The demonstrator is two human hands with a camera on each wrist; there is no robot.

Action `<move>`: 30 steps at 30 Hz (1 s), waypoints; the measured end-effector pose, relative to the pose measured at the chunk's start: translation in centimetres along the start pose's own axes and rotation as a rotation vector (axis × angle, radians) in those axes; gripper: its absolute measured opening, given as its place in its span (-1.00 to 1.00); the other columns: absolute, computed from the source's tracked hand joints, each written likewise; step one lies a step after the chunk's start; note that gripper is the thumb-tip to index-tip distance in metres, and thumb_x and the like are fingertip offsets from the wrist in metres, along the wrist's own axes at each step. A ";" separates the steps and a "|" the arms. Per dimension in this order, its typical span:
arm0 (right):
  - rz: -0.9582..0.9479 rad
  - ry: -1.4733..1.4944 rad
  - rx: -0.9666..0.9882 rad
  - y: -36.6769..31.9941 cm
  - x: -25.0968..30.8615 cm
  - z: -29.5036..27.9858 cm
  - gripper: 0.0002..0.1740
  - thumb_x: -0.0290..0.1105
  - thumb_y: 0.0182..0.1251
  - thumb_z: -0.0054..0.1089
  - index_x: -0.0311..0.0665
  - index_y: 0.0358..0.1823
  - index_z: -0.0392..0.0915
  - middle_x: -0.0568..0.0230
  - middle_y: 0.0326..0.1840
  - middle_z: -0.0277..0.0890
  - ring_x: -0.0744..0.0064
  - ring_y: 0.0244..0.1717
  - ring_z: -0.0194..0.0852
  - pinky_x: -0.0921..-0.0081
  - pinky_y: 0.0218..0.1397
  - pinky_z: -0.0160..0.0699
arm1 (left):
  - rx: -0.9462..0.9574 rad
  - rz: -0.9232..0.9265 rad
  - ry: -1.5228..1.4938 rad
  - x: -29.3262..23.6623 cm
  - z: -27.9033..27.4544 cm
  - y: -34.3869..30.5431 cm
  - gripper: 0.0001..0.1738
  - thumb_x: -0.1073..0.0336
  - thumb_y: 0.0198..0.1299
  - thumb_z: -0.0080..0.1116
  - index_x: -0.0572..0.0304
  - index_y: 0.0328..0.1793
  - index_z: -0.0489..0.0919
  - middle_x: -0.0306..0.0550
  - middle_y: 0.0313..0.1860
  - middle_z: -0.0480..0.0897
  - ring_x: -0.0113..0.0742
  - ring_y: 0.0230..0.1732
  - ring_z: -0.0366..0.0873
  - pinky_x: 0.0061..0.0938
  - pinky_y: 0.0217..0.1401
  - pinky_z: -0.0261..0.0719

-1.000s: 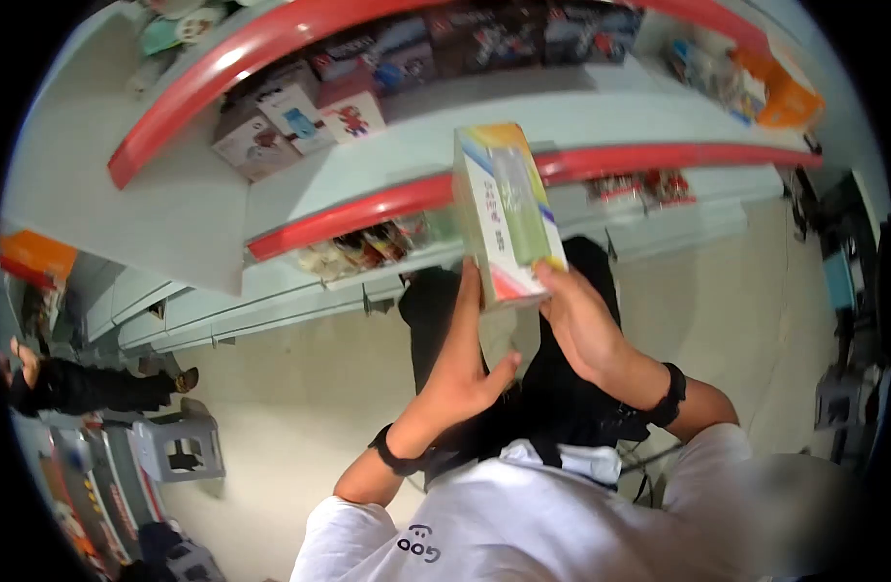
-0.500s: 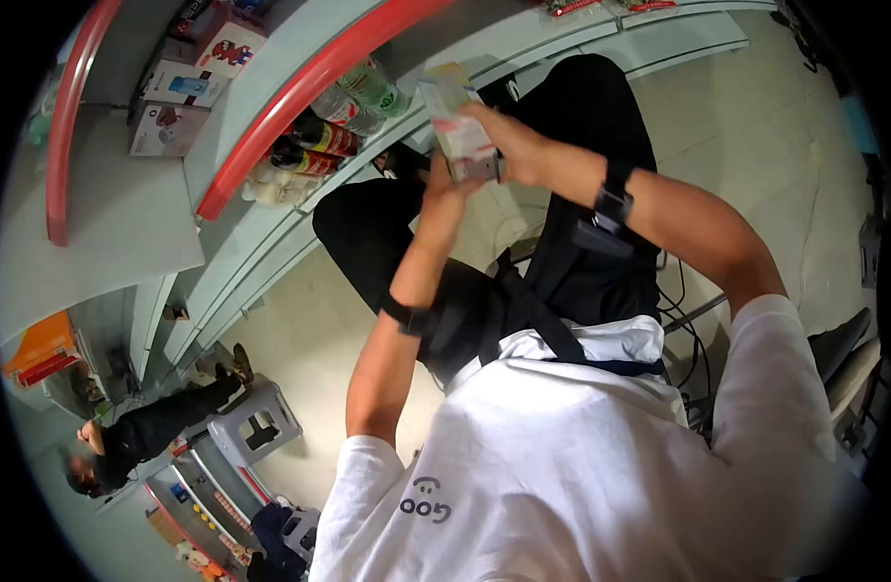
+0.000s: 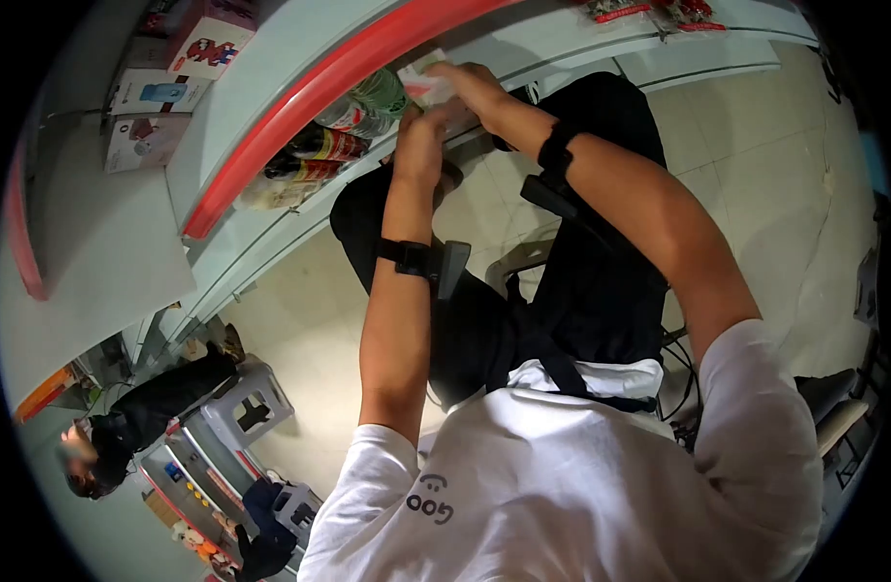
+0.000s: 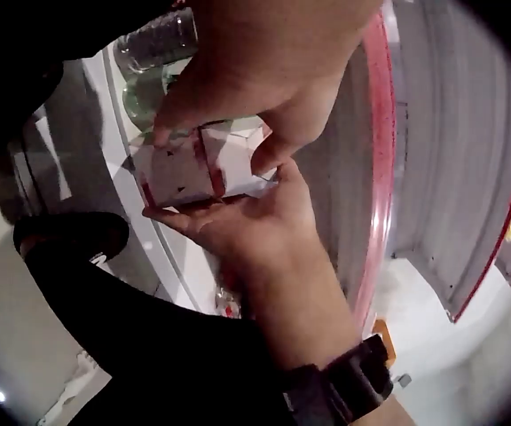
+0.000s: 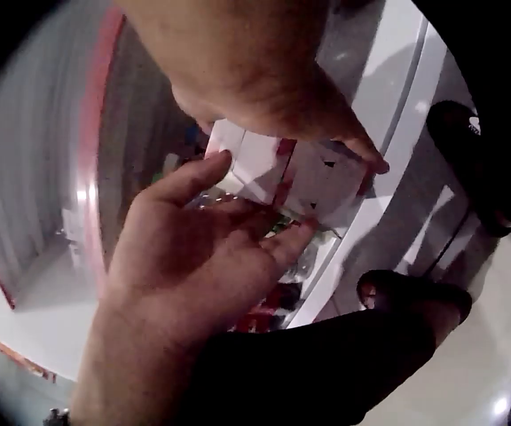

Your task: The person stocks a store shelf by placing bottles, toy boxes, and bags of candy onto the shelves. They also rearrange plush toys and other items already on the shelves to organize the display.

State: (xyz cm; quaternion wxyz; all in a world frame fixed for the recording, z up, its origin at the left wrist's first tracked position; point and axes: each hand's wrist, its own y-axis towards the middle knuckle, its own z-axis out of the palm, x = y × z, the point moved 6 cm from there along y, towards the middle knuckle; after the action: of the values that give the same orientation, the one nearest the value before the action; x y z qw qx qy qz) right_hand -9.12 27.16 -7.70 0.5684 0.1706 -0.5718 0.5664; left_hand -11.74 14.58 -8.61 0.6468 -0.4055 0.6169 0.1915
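Note:
A small box (image 3: 428, 85) with white and pink faces is between both hands, low at the lower shelf. The left hand (image 3: 418, 145) grips it from one side; in the right wrist view the left hand (image 5: 202, 257) has its palm showing, its thumb by the box (image 5: 326, 182) edge and its fingers along the lower side. The right hand (image 3: 479, 95) grips the opposite side; in the left wrist view the right hand (image 4: 255, 226) has fingers along the box (image 4: 174, 173). The fingers partly cover the box.
Clear and dark bottles (image 3: 324, 143) lie on the lower shelf, behind the red shelf edge (image 3: 300, 102). Boxes (image 3: 162, 92) stand on the upper shelf. Red packets (image 3: 620, 10) lie at the top. A person (image 3: 164, 403) and a grey stool (image 3: 249, 407) are at lower left.
Both hands have lowered the box from in front of the shelf edge toward the lower shelf, beside the bottles. The head view has turned and moved.

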 end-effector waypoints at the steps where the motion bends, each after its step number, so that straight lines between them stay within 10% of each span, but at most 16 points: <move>1: -0.031 -0.034 -0.018 0.9 -0.2 0.0 -0.35 0.02 -0.01 0.25 -0.50 -0.14 0.55 0.04 -0.25 0.59 0.24 -0.34 0.55 0.37 -0.26 0.47 | -0.020 0.101 -0.144 -0.9 -0.3 0.5 -0.67 0.45 0.10 0.11 0.25 0.02 0.42 -0.09 0.04 0.43 -0.18 0.10 0.39 -0.29 0.31 0.22; 10: -0.087 -0.098 -0.168 3.2 -1.9 -0.1 -0.41 -0.11 -0.04 0.33 -0.51 -0.12 0.51 -0.07 -0.23 0.59 0.18 -0.25 0.61 0.34 -0.19 0.53 | -0.151 -0.268 -0.989 0.6 0.8 -0.6 -0.80 0.50 0.08 0.05 0.30 -0.14 0.40 -0.03 -0.08 0.45 -0.14 0.08 0.36 -0.22 0.29 0.30; 24: -0.131 0.101 -0.066 3.5 0.1 1.1 -0.51 -0.31 0.00 0.26 -0.41 -0.01 0.49 0.09 -0.17 0.54 0.26 -0.21 0.50 0.36 -0.22 0.50 | -0.210 -0.177 -0.927 -0.7 1.2 -1.5 -0.57 0.43 0.12 0.03 0.32 0.16 0.38 -0.04 0.22 0.41 -0.14 0.38 0.19 -0.17 0.45 0.10; 30: -0.255 0.228 -0.025 5.0 -1.8 1.2 -0.58 -0.26 0.24 0.20 -0.15 0.12 0.45 0.39 -0.08 0.53 0.49 -0.09 0.44 0.47 -0.11 0.41 | -0.109 -0.130 -0.861 2.2 0.5 -0.5 -0.56 0.34 0.22 0.00 0.17 0.25 0.41 -0.15 0.14 0.52 -0.22 0.18 0.43 -0.26 0.30 0.32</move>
State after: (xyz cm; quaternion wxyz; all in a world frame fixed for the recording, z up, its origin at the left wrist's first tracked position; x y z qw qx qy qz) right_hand -13.36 26.88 -11.15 0.6988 0.1694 -0.4845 0.4983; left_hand -10.65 14.10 -10.63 0.8333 -0.3603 0.2534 0.3340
